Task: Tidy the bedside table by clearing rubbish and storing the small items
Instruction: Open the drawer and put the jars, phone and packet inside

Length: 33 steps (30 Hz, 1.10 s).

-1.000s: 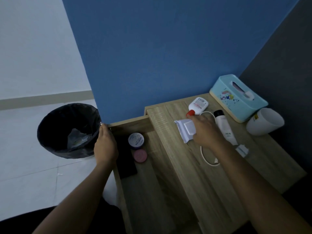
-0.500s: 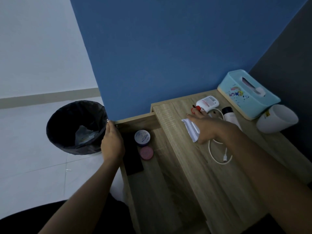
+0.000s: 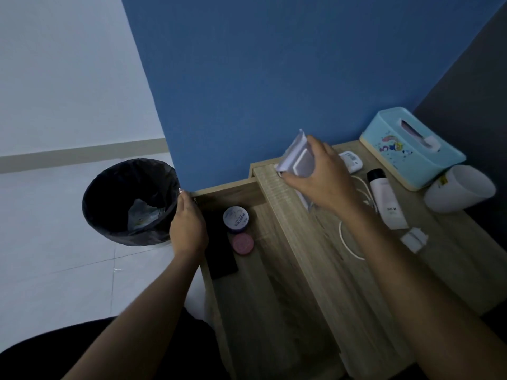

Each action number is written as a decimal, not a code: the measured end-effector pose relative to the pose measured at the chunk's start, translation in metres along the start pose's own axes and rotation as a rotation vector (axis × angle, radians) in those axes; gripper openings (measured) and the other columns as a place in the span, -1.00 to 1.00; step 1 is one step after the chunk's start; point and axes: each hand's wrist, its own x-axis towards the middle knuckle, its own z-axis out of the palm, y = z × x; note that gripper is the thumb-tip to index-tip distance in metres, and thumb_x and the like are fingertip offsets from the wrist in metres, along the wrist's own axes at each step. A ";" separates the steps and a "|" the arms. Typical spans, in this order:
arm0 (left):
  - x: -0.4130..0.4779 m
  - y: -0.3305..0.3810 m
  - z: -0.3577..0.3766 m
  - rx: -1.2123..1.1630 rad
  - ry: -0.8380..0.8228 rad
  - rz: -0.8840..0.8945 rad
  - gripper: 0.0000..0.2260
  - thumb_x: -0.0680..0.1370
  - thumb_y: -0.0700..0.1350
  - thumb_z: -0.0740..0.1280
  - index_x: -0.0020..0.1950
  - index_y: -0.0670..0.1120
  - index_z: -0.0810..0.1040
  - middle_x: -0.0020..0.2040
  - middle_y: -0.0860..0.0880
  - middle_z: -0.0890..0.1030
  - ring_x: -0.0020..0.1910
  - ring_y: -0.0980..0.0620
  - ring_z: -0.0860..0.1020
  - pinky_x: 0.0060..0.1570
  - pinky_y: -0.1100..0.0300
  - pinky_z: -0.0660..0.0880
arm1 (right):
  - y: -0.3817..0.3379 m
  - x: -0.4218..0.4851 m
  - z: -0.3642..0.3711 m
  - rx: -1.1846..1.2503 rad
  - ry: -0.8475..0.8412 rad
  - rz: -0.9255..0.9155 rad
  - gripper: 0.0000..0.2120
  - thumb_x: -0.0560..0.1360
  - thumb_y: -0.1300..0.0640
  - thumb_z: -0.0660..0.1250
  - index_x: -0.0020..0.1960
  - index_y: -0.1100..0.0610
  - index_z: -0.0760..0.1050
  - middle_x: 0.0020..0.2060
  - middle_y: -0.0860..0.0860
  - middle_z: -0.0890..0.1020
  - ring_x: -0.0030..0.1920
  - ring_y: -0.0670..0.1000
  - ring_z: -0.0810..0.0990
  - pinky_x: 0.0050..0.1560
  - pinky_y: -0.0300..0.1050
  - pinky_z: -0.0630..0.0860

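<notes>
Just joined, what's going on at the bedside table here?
A person is mid-tidy. The right hand holds a white packet above the table, while the left hand grips the edge of the open drawer. The drawer holds a round jar, a pink tin and a flat black item. A tube, cable, tissue box and tipped cup sit on the table; a lined bin stands on the floor nearby.

A bedroom corner in a home: a wooden bedside tabletop (image 3: 315, 256) against a blue wall (image 3: 274, 78), a tissue box (image 3: 411, 149) and lotion tube (image 3: 385, 200) on it, a lined bin (image 3: 129, 201) beside it on the tiled floor (image 3: 55, 256).
</notes>
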 end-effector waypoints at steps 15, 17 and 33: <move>0.000 0.002 0.001 -0.002 0.014 0.014 -0.60 0.63 -0.23 -0.01 0.48 -0.20 0.16 0.45 -0.19 0.37 0.17 -0.31 0.54 -0.02 -0.16 0.55 | -0.025 -0.141 0.157 0.282 -0.304 0.662 -0.28 0.37 -0.22 0.41 0.33 0.18 0.29 0.19 0.08 0.49 0.16 0.10 0.49 0.10 -0.06 0.40; 0.001 0.001 0.002 0.000 0.005 0.006 -0.59 0.63 -0.22 -0.02 0.49 -0.19 0.15 0.45 -0.18 0.37 0.17 -0.30 0.54 0.01 -0.16 0.55 | -0.019 -0.154 0.170 0.313 -0.333 0.687 -0.33 0.38 -0.14 0.44 0.32 0.20 0.33 0.18 0.09 0.51 0.18 0.10 0.51 0.06 -0.13 0.36; 0.000 0.001 0.002 0.005 -0.003 -0.015 -0.59 0.64 -0.22 -0.03 0.50 -0.22 0.15 0.47 -0.18 0.35 0.22 -0.28 0.51 0.05 -0.12 0.52 | -0.007 -0.181 0.202 0.171 -0.292 0.575 -0.63 0.41 0.00 0.46 0.11 0.13 0.46 0.07 0.07 0.60 0.05 0.07 0.58 -0.05 -0.04 0.56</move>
